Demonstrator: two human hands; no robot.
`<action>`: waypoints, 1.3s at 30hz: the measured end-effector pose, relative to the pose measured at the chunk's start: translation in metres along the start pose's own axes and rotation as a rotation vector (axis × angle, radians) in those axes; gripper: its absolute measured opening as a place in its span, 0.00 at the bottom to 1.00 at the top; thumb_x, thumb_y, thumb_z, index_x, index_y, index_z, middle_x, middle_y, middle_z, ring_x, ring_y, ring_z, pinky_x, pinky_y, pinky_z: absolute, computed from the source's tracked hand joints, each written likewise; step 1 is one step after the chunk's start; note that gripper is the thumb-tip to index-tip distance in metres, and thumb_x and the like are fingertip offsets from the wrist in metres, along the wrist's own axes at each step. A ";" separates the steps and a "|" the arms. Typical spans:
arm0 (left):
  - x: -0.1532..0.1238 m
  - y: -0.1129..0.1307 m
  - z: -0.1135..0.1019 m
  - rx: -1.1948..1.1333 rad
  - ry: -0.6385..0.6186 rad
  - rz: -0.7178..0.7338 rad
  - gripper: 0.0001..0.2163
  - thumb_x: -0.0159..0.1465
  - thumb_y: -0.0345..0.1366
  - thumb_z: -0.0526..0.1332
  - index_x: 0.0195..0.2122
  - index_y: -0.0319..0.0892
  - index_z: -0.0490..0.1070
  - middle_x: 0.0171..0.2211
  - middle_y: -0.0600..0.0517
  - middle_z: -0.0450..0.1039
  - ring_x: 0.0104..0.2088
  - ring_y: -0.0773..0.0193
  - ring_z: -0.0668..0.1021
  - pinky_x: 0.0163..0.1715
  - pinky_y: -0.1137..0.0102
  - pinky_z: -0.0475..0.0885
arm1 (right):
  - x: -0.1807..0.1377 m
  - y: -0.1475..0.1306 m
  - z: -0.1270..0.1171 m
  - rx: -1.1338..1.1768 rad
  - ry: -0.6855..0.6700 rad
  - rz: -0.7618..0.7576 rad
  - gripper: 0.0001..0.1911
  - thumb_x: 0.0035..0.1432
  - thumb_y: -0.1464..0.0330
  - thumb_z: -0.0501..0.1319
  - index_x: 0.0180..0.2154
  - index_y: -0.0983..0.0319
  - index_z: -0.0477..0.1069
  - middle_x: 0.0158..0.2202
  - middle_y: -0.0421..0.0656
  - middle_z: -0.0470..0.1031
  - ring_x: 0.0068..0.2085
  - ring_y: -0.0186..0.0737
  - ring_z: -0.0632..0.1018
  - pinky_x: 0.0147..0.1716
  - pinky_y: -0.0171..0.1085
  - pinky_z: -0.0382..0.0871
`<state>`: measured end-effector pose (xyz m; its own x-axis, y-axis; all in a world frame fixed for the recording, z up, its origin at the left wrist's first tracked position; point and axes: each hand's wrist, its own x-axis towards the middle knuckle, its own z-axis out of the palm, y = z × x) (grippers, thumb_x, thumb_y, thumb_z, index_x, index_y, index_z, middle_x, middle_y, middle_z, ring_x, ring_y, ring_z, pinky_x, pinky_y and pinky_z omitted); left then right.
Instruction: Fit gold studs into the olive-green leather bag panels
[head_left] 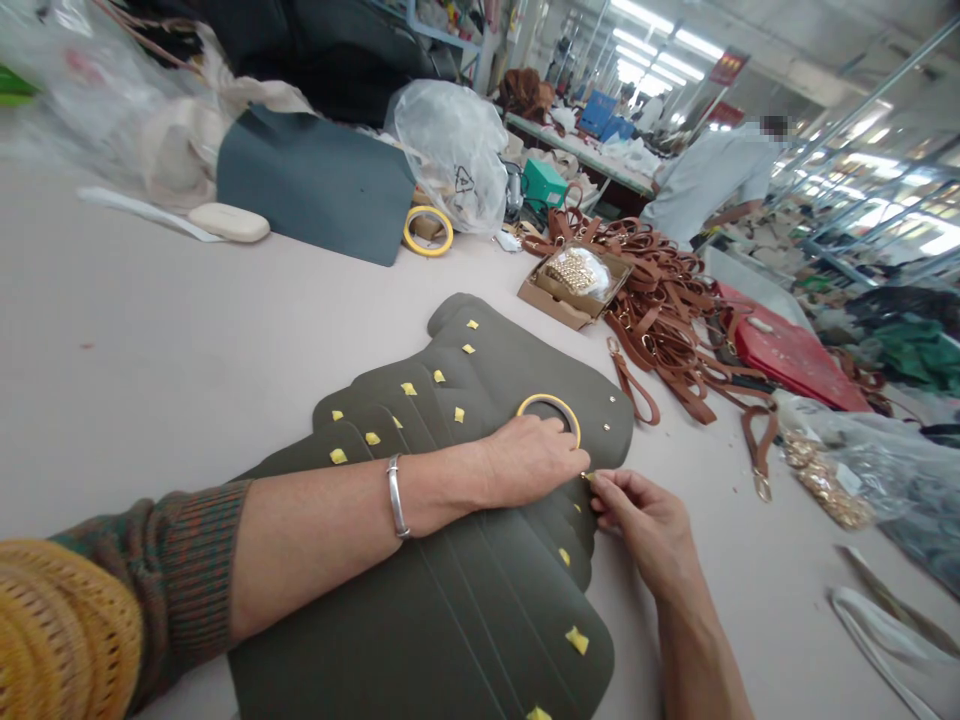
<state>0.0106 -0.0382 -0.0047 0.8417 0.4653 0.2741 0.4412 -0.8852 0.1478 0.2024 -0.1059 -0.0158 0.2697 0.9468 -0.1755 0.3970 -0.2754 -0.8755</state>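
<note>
My left hand [529, 458] is closed round a roll of yellow tape [568, 410], low over a fanned stack of dark olive panels [517, 360]. Its fingertips are partly hidden. Just to the right, my right hand [649, 515] pinches a small piece of yellow tape [589, 477] between thumb and forefinger, at the panels' right edge and close to the left fingers. Several yellow tape bits, such as this tape bit [577, 640], dot the panel edges on both sides. Two small metal studs [609, 413] show on the top panel near its right end.
Beyond the panels lie a cardboard box [559, 300] of gold hardware and a heap of brown straps [660, 300]. A second tape roll [428, 248] sits by a dark blue-grey sheet [315, 185]. Plastic bags [450, 150] stand behind. A person [712, 180] is farther back.
</note>
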 end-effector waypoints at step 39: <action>0.005 -0.010 -0.013 -0.123 -0.019 0.001 0.06 0.67 0.32 0.52 0.39 0.39 0.67 0.37 0.46 0.75 0.38 0.57 0.77 0.36 0.66 0.70 | -0.002 -0.014 0.018 -0.691 0.099 -0.162 0.15 0.56 0.56 0.55 0.27 0.57 0.73 0.19 0.36 0.69 0.23 0.36 0.70 0.25 0.35 0.57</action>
<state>0.0064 -0.0275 0.0073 0.8486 0.4629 0.2561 0.3995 -0.8780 0.2636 0.1806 -0.1006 -0.0109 0.2261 0.9741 0.0031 0.8946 -0.2064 -0.3962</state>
